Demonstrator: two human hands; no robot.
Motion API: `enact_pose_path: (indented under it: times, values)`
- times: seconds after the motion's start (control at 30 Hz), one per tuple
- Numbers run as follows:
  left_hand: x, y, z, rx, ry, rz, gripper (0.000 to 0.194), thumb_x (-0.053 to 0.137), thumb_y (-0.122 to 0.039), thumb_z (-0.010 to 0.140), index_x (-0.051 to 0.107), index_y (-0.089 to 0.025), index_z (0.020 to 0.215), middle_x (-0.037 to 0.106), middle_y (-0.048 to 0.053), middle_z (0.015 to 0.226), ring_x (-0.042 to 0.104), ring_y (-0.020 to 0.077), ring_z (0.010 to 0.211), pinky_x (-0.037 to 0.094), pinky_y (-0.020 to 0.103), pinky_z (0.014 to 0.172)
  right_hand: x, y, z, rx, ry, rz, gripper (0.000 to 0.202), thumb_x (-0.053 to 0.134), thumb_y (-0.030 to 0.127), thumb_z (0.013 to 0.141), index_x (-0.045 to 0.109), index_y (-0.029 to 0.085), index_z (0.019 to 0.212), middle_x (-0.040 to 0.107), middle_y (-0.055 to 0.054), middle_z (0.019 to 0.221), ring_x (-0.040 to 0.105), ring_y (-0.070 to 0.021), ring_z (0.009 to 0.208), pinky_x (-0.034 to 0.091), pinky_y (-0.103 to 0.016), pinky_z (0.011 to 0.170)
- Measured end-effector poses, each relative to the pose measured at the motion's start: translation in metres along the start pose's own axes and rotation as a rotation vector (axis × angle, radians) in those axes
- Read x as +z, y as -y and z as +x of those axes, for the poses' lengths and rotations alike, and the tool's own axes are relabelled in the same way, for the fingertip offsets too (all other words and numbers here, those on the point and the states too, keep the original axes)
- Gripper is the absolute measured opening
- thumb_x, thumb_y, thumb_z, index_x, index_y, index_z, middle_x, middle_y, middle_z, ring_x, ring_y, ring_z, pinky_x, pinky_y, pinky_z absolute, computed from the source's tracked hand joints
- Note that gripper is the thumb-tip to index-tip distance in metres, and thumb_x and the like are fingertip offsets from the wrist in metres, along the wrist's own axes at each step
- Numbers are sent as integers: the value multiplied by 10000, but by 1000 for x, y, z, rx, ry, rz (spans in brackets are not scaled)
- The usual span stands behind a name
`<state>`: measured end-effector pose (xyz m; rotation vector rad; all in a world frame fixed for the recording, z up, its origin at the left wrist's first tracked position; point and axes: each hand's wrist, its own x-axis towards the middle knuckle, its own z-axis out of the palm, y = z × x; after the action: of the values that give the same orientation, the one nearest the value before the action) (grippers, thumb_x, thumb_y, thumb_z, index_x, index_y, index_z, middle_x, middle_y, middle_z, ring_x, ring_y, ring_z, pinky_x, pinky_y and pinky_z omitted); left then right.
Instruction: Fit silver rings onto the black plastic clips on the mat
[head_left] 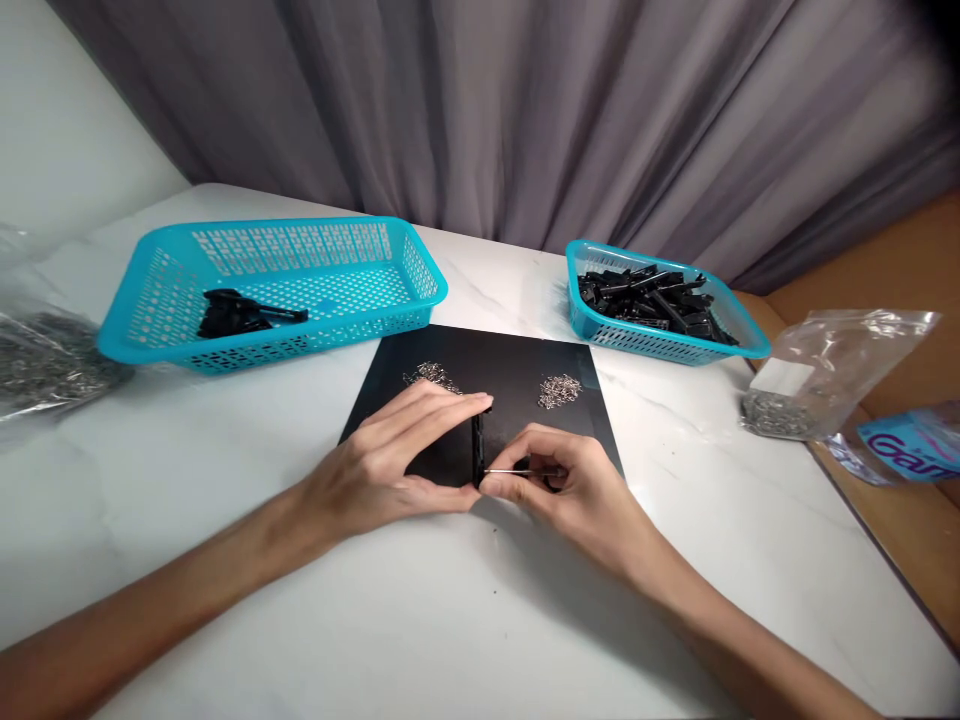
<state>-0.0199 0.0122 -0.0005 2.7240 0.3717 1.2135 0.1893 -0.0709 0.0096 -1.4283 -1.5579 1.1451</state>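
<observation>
My left hand (pixel 409 450) grips a narrow black plastic part (pixel 478 450) by its two ends, fingers at the far end and thumb at the near one. In my right hand (pixel 566 475) is a thin metal-shafted tool, seemingly a screwdriver (pixel 517 471), pinched between thumb and fingers. Its tip points left and meets the side of the black part close to the left thumb. Most of the tool's handle is hidden by the right hand. Both hands are over a black mat (pixel 517 365), where one pile of small metal pieces (pixel 439 376) lies left and another pile (pixel 559 390) right.
A blue basket (pixel 322 325) at the left holds a few black parts (pixel 240 312). Another blue basket (pixel 652 345) at the right is heaped with black parts (pixel 652 298). Clear bags of small metal pieces stand at the far left (pixel 52 365) and right (pixel 787 400). A grey curtain (pixel 480 110) hangs behind.
</observation>
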Motion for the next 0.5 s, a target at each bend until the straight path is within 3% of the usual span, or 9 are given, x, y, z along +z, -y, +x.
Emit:
enact_pose_path:
  times: [0.13, 0.2, 0.3, 0.4, 0.5]
  values:
    - [-1, 1, 2, -94, -8, -41, 675, 819, -207, 787, 547, -168, 1404, 722, 119, 1082, 677, 266, 984, 598, 452, 882, -6, 5, -1, 16, 11, 19, 308, 765, 486, 861, 701, 195, 784, 605, 25, 723, 432, -110, 603, 322, -262, 542]
    - [-3, 1, 3, -130, -3, -67, 677, 844, -229, 761, 573, -168, 1377, 719, 114, 1070, 675, 258, 964, 597, 439, 879, -12, 8, -2, -4, -58, 35, 358, 728, 506, 889, 639, 196, 734, 557, 31, 691, 429, -114, 608, 327, -265, 552]
    - [-5, 2, 4, -160, -17, -105, 698, 881, -264, 724, 598, -179, 1356, 721, 94, 1044, 668, 234, 910, 599, 405, 843, -19, 10, -3, -163, -261, -9, 470, 508, 490, 1032, 591, 197, 673, 593, -11, 787, 545, -147, 758, 419, -290, 696]
    - [-7, 4, 3, -207, -23, -133, 690, 895, -267, 698, 619, -179, 1325, 714, 75, 1007, 655, 219, 888, 593, 381, 817, -19, 10, -4, -277, -321, -99, 536, 333, 429, 1098, 729, 211, 810, 659, -58, 972, 613, -185, 965, 458, -337, 872]
    - [-8, 4, 2, -307, -14, -165, 674, 902, -284, 678, 635, -170, 1285, 704, 68, 995, 654, 216, 898, 594, 363, 810, -13, 8, -7, -205, -222, 15, 473, 376, 435, 1089, 757, 210, 924, 661, -31, 789, 643, -154, 729, 519, -311, 710]
